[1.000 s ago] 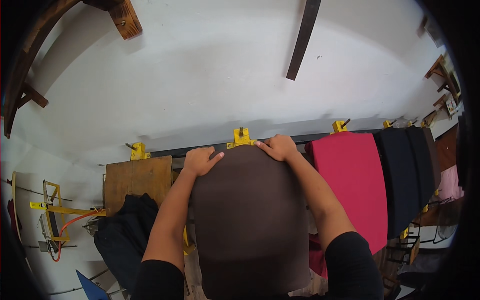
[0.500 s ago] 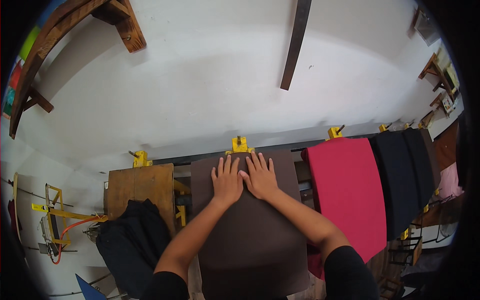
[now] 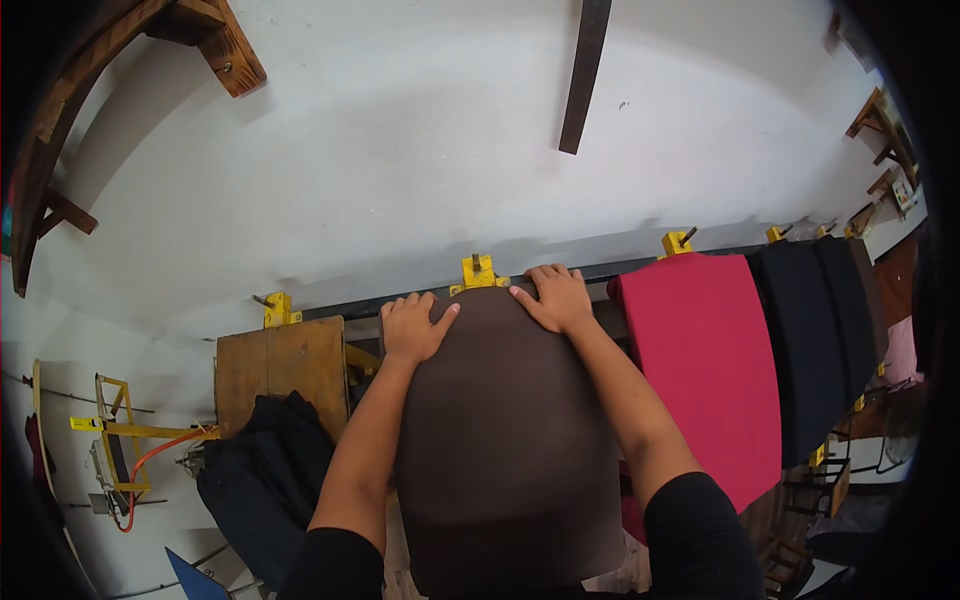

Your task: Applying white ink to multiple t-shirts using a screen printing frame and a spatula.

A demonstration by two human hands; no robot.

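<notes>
A dark brown fabric [image 3: 505, 430] is stretched over a board in the middle, directly in front of me. My left hand [image 3: 415, 330] grips its far left corner, fingers hooked over the edge and thumb on top. My right hand [image 3: 555, 300] holds the far right corner in the same way. Just beyond the fabric sits a yellow metal bracket [image 3: 478, 270] with an upright bolt, between my hands.
To the right lie pink fabric [image 3: 700, 370] and dark fabrics [image 3: 800, 350] on boards along a rail. At left are a wooden board [image 3: 280, 360], bunched black cloth [image 3: 260, 470] and a yellow frame with orange hose [image 3: 120, 430]. A white wall [image 3: 400, 120] rises beyond.
Half a second ago both hands lay flat near the middle of the fabric's far part. They have moved apart, out to its far corners, with fingers bent over the edge.
</notes>
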